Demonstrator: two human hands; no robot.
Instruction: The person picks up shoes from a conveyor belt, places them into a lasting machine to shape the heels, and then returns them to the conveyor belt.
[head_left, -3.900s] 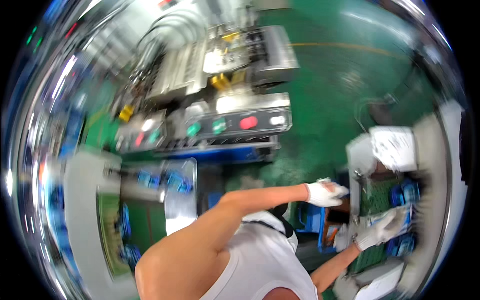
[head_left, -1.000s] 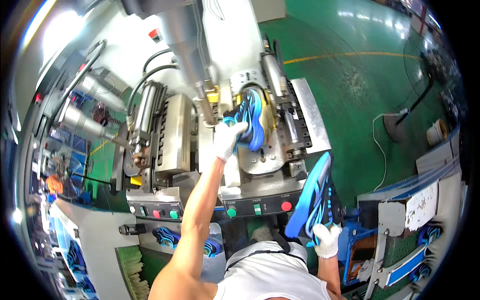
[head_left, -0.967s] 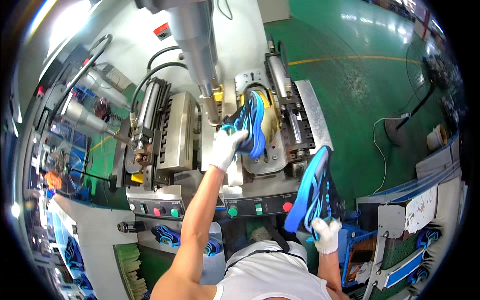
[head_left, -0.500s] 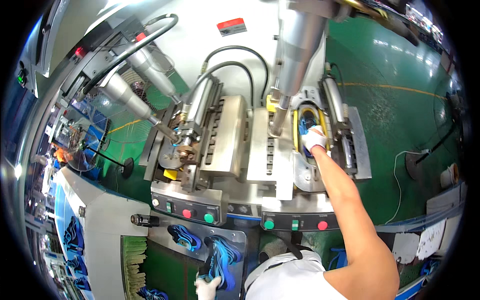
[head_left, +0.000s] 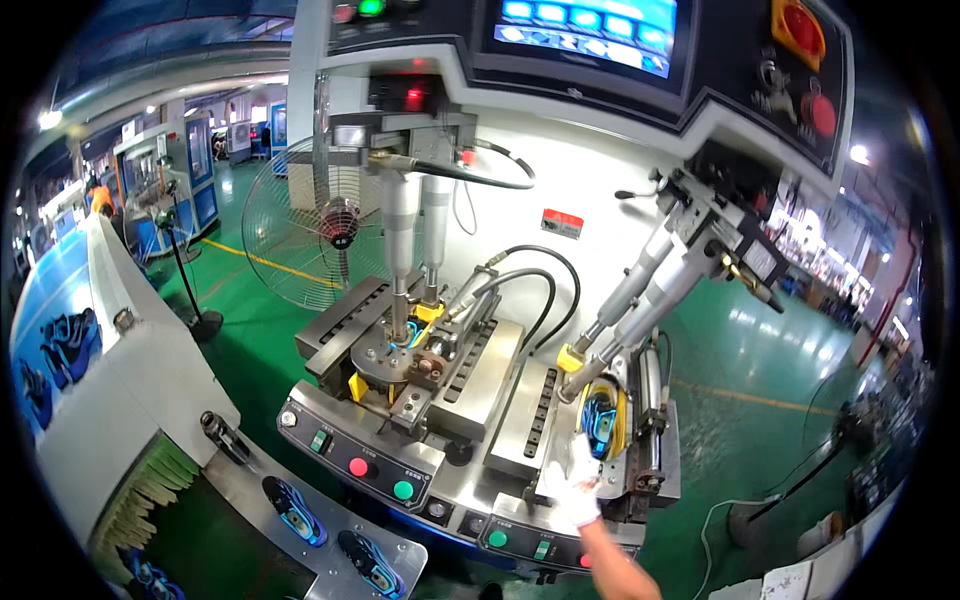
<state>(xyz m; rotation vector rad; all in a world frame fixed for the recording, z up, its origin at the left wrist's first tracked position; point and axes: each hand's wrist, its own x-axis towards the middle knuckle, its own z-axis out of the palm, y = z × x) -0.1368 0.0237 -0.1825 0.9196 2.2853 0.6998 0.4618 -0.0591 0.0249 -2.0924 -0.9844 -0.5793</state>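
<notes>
Head view. Your right hand (head_left: 575, 490), in a white glove, lies at the front of the right-hand station of a two-station shoe press, just below a blue-and-black shoe (head_left: 599, 425). The shoe sits in a yellow-edged mould (head_left: 621, 435), beneath a slanting pair of grey cylinders (head_left: 650, 285). Your gloved fingers (head_left: 581, 466) point toward the shoe but are blurred; how far they are parted, and whether they touch or grip anything, cannot be told. Your left hand is outside the view, so its fingers cannot be judged.

At the left-hand station, two upright cylinders (head_left: 400, 220) stand over a round metal plate (head_left: 378, 360). Control panels with coloured buttons line the press front, one at left (head_left: 365, 455), one at right (head_left: 520, 540); a lit screen (head_left: 600, 35) tops the machine. At your lower left, two more blue-and-black shoes (head_left: 294, 511) lie on a metal shelf (head_left: 262, 468), near a pale-green brush strip (head_left: 150, 480).
</notes>
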